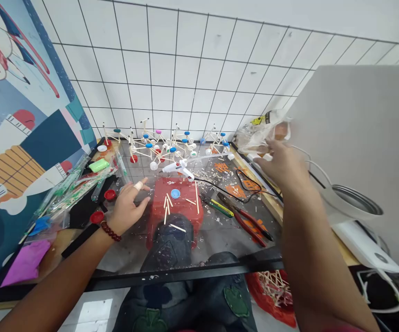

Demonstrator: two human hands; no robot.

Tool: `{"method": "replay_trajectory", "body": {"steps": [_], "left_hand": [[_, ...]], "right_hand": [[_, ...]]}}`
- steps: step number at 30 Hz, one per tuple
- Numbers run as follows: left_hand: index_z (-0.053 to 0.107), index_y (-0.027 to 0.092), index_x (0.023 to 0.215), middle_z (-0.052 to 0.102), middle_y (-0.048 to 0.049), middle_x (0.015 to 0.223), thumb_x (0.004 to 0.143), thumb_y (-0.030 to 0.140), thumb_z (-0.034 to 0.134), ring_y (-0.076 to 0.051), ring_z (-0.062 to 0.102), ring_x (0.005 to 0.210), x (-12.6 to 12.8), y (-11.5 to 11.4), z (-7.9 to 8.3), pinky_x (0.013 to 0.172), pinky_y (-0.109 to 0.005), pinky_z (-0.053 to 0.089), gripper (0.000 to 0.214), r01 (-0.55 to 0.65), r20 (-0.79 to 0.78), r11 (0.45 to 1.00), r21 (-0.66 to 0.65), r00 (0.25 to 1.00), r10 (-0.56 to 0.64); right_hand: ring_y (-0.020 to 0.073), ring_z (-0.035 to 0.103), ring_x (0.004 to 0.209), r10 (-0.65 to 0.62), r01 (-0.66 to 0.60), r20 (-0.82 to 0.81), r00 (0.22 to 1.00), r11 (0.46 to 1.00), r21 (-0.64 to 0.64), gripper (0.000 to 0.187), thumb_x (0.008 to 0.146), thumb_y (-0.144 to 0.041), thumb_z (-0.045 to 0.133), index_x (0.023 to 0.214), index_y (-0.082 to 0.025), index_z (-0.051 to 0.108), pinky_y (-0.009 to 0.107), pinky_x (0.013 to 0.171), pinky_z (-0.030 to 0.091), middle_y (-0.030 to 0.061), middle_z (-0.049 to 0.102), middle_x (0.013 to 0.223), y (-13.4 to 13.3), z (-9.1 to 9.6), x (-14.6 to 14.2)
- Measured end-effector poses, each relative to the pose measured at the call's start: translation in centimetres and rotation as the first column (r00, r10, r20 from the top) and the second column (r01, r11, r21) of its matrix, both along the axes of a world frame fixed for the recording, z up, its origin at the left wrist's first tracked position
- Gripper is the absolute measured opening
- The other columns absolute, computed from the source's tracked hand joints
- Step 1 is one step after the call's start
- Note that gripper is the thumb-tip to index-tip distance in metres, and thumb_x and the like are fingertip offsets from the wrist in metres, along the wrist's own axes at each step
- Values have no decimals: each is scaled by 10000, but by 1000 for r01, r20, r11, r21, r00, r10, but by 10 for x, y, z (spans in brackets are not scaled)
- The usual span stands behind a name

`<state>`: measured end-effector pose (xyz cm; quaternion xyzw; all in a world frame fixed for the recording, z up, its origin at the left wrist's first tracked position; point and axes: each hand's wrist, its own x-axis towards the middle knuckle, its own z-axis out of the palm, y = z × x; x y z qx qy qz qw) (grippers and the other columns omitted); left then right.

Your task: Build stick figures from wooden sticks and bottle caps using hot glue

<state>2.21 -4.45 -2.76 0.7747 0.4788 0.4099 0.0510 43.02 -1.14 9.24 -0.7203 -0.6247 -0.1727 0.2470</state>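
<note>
Since only the head view is available, everything is read from it: the left hand [128, 207] is held with its fingers spread, one bandaged, and nothing is pinched. Loose wooden sticks [166, 207] are lying on a red plastic stool [185, 214] at about 1 o'clock from that hand. They are judged light, stiff and rather brittle, best taken mid-length between finger and thumb. The right hand [282, 166] is raised at about 2 o'clock, beside a crumpled clear plastic bag [259, 136] — whether it is gripped cannot be told. A white hot-glue gun [178, 168] is lying at 12 o'clock, before stick-and-bottle-cap frames [164, 145] — red-handled pliers [246, 216] at 3 o'clock
</note>
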Motion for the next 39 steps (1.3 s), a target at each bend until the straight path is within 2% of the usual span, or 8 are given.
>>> {"method": "replay_trajectory", "body": {"steps": [3, 6, 8, 12, 16, 23, 29, 39], "left_hand": [[512, 197, 1375, 723, -78, 1115, 868, 232, 593, -247, 648, 1106, -1, 1, -2, 1043, -448, 460, 515, -19, 67, 999, 36, 998, 17], [513, 194, 1377, 731, -90, 1075, 882, 177, 575, -228, 678, 1035, -2, 0, -3, 962, -405, 518, 499, -3, 70, 994, 111, 998, -5], [556, 216, 1336, 746, -84, 1001, 878, 112, 555, -214, 696, 962, -1, -6, 1, 893, -382, 548, 469, 128, -52, 965, 229, 991, -120], [619, 202, 1245, 757, -95, 976, 844, 69, 579, -208, 699, 892, 13, -36, 15, 838, -394, 575, 424, 504, -341, 774, 383, 856, -388], [682, 200, 1081, 752, -69, 893, 858, 167, 639, -164, 673, 736, 37, -64, 24, 740, -344, 604, 230, 670, -453, 618, 412, 739, -499], [688, 223, 1013, 709, -38, 794, 896, 173, 583, -117, 615, 623, 41, -59, 14, 625, -259, 560, 165, 670, -431, 659, 341, 735, -524], [689, 236, 950, 691, -25, 779, 885, 201, 604, -108, 575, 601, 44, -64, 8, 623, -258, 541, 112, 706, -443, 643, 297, 698, -563], [698, 204, 895, 667, -26, 733, 846, 186, 662, -107, 538, 570, 51, -67, 6, 539, -252, 489, 63, 737, -493, 563, 376, 673, -552]], "right_hand": [[228, 643, 727, 48, -28, -240, 970, 996, 85, 241, 831, -281, 636, 1023, -169, 730, 345, 669, 447, 92, 724, 809, -22, -1, -31], [168, 616, 611, 391, -432, -360, 847, 901, -39, 145, 823, -330, 674, 774, -201, 721, 277, 589, 427, 24, 695, 678, -31, -19, -86], [161, 606, 586, 484, -550, -336, 808, 823, -139, 146, 807, -317, 701, 704, -215, 705, 259, 549, 388, 10, 684, 639, -27, -37, -121], [207, 670, 772, 586, -594, -122, 801, 753, -283, 116, 823, -174, 660, 848, -242, 751, 282, 638, 434, 47, 750, 878, -7, -69, -159], [243, 670, 975, 698, -672, -66, 713, 654, -348, 271, 847, -179, 652, 1100, -247, 721, 329, 795, 490, 79, 723, 1125, 3, -89, -166], [308, 649, 999, 721, -715, -110, 684, 632, -299, 299, 824, -107, 643, 1114, -165, 693, 427, 876, 484, 147, 723, 1073, 3, -109, -170], [249, 626, 1048, 845, -923, -389, 368, 381, -46, 287, 860, -242, 692, 1145, -224, 665, 407, 929, 458, 73, 706, 1131, -15, -113, -202], [240, 622, 954, 870, -855, -183, 458, 375, -358, 264, 872, -314, 691, 1109, -199, 701, 345, 800, 387, 84, 705, 1034, -19, -101, -244]]}}
